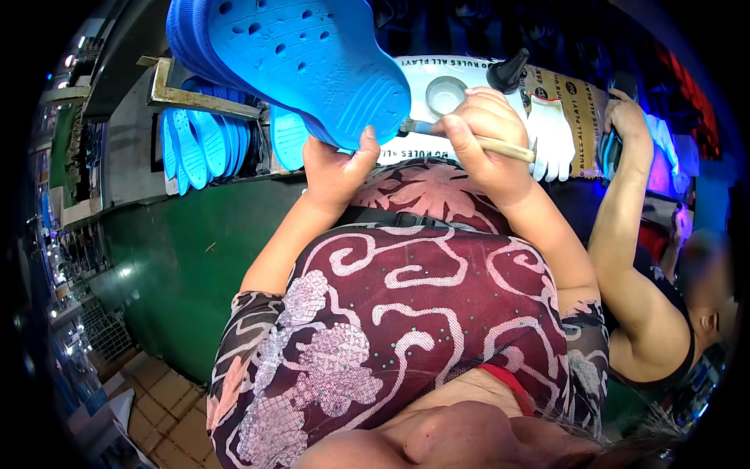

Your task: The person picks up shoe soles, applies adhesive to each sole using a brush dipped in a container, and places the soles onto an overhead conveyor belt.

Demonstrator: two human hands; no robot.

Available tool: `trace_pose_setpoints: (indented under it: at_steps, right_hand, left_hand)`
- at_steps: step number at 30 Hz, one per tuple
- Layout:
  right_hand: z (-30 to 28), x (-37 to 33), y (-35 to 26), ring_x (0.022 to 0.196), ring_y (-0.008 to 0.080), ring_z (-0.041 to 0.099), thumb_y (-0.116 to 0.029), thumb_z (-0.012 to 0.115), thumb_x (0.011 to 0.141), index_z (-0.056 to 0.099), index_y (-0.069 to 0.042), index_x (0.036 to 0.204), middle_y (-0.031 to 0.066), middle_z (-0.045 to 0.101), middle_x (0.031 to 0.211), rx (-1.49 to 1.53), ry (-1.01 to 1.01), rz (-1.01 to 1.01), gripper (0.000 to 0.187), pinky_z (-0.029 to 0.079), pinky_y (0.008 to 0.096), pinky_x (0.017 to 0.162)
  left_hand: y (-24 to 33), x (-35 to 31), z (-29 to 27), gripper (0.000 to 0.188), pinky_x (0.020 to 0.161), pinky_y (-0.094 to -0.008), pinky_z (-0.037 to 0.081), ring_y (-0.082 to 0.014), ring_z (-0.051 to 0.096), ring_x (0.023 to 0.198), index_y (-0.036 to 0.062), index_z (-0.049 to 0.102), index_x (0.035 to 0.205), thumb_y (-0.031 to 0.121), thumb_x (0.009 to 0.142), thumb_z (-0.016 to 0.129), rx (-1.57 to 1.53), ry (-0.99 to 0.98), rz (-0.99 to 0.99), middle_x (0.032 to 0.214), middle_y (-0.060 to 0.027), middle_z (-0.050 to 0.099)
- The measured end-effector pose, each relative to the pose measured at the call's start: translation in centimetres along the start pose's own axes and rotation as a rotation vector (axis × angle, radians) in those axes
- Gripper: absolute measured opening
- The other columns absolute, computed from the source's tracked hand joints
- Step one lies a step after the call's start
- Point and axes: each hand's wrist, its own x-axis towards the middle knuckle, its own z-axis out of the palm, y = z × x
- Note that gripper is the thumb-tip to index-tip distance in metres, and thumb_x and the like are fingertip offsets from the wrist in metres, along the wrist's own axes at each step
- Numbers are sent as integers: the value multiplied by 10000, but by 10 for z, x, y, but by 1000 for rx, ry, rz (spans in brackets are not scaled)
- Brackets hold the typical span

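Note:
My left hand [337, 168] grips the lower end of a stack of bright blue shoe soles [312, 66], its thumb pressed on the top one. The soles have holes and a grooved heel, and they stand tilted up in front of me. In my right hand [492, 133] is a brush [509, 148] with a pale wooden handle, fingers closed round it. The brush head meets or lies very near the heel edge of the stack; I cannot tell if it touches. Just beyond my right hand sits a small round clear dish [446, 96].
A black nozzle-topped bottle [508, 72] and a white glove [551, 137] lie beyond my right hand. More blue soles [205, 144] stand at the left, by a wooden bar [199, 100]. A co-worker's arm [625, 184] reaches in at the right.

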Motion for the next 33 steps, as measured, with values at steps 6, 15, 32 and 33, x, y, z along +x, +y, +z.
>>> trace_pose_setpoints:
  at_steps: [6,15,32,33]
  right_hand:
    - [-8,-4,6,550,238,506,-159,628,789,596,-51,608,63,542,571,-186,-45,70,213,411,330,683]
    - [3,-5,-2,553,230,519,-169,625,792,640,-60,637,39,543,550,-69,-51,45,190,429,348,732]
    - [7,-1,1,512,199,492,-167,595,835,631,-26,637,57,548,534,71,90,154,245,389,319,572]
    - [9,0,3,518,197,496,-158,603,824,622,-36,622,55,550,535,45,86,87,237,388,319,577]
  left_hand:
    - [-8,-1,-3,303,735,-289,479,-172,610,810,-33,518,1025,37,753,633,-19,7,57,917,-120,628]
    - [-11,-1,-4,291,732,-293,476,-171,600,801,-39,514,1014,40,759,632,-12,12,123,921,-114,617]
    - [-30,11,-3,392,774,-286,464,-188,583,883,-45,490,1103,23,741,626,-14,-87,270,1024,-128,581]
    - [-29,11,-4,380,766,-289,468,-190,587,877,-41,504,1090,27,739,630,50,-107,313,1019,-126,586]
